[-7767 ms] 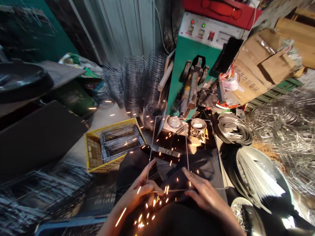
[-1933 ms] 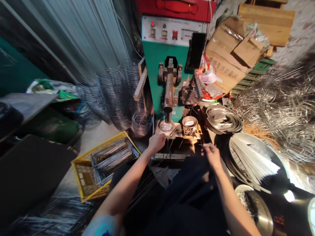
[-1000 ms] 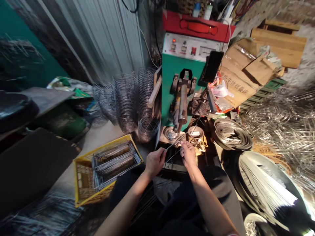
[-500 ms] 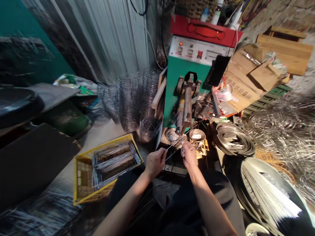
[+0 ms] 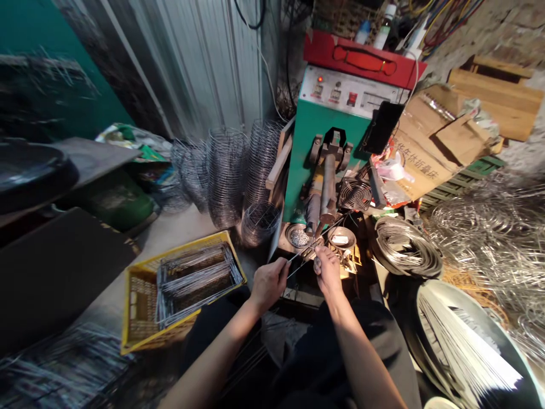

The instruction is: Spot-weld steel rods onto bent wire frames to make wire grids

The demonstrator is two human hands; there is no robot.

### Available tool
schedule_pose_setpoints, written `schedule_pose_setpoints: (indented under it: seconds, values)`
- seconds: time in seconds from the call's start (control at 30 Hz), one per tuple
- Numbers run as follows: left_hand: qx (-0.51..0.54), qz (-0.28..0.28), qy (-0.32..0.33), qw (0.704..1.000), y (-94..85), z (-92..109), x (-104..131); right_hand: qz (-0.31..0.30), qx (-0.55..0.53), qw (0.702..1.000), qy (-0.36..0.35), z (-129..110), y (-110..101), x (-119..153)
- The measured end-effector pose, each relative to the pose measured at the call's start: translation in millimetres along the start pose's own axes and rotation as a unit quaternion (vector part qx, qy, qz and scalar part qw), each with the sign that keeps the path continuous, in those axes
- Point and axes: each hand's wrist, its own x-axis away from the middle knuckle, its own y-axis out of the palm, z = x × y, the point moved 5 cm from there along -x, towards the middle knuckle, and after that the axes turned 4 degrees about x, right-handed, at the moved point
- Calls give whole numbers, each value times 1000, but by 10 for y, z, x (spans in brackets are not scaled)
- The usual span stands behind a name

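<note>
My left hand (image 5: 269, 280) is closed on a thin metal wire piece (image 5: 294, 269), which slants up and right toward the electrodes of a green machine (image 5: 297, 136). Just right of it, my right hand (image 5: 327, 269) is pinched near the wire's upper end, below the machine's electrode arms (image 5: 327, 193); what its fingertips grip is too small to make out. Beside the electrode tips sit a round dish of small metal bits (image 5: 299, 237) and another bowl (image 5: 342, 238) with a white label in it.
A yellow crate (image 5: 126, 318) of bent wire frames stands at the left. Wire coil stacks (image 5: 227, 176) rise behind it. At the right are a flat metal coil (image 5: 404, 247), a basin (image 5: 517, 335) of straight wires, a cardboard box (image 5: 421, 153) and tangled wire (image 5: 489, 221).
The view has shifted slightly, so the machine appears a little further right and lower. Both hands stay in nearly the same place, by the electrodes.
</note>
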Motion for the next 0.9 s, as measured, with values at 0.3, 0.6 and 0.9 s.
schedule_pose_setpoints:
  seconds: [0.3, 0.6, 0.9]
  values:
    - [-1, -7, 2, 1000, 0, -22, -42, -4, 2, 1000, -7, -2, 12, -55]
    - [-25, -11, 21, 999, -44, 24, -70, -2, -13, 1000, 0, 13, 23, -45]
    - [-3, -23, 41, 999, 46, 43, -251, 18, 40, 999, -33, -106, -98, -86]
